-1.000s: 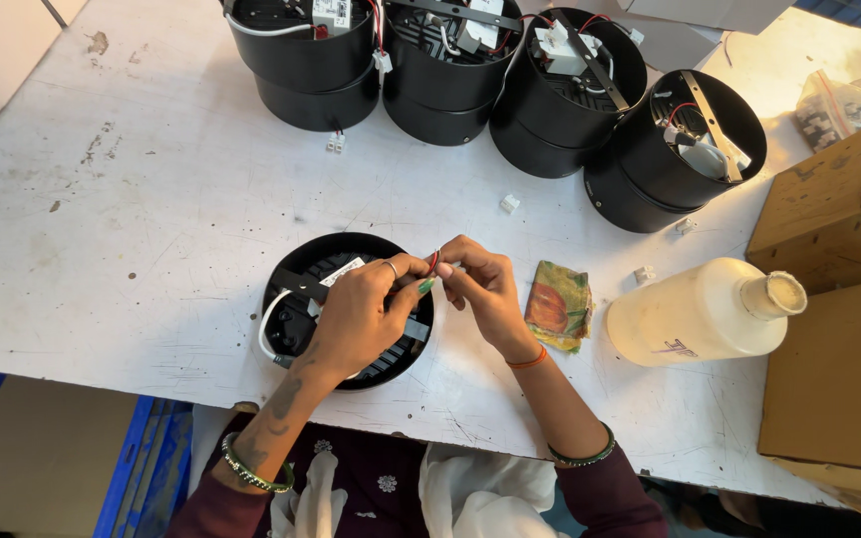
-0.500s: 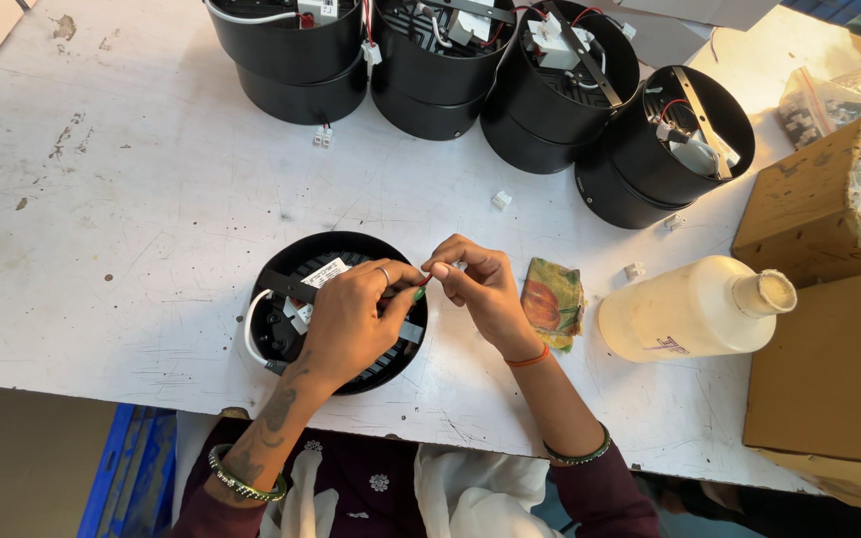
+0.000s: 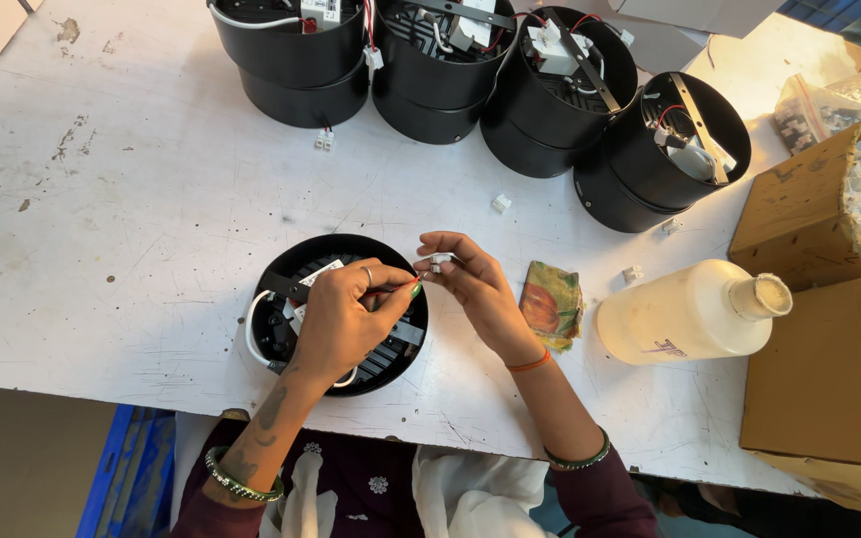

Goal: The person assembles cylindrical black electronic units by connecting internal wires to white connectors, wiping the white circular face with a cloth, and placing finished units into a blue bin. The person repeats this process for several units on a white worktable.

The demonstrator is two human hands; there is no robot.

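A round black lamp housing (image 3: 291, 289) with white wiring lies open side up on the white table (image 3: 142, 219) in front of me. My left hand (image 3: 346, 319) hovers over it and pinches thin wires between thumb and fingers. My right hand (image 3: 475, 289) holds a small white connector (image 3: 440, 262) at its fingertips, touching the wire ends held by the left hand. The two hands meet just above the housing's right rim.
Several black housings (image 3: 590, 110) stand stacked along the table's far edge. Loose white connectors (image 3: 500, 202) lie between them and me. A folded cloth (image 3: 550, 302), a white plastic bottle on its side (image 3: 685, 314) and open cardboard boxes (image 3: 819, 359) of white parts sit at right.
Both hands stay together over the housing, with only small finger movements. The view has shifted slightly, so everything sits a little higher in frame.
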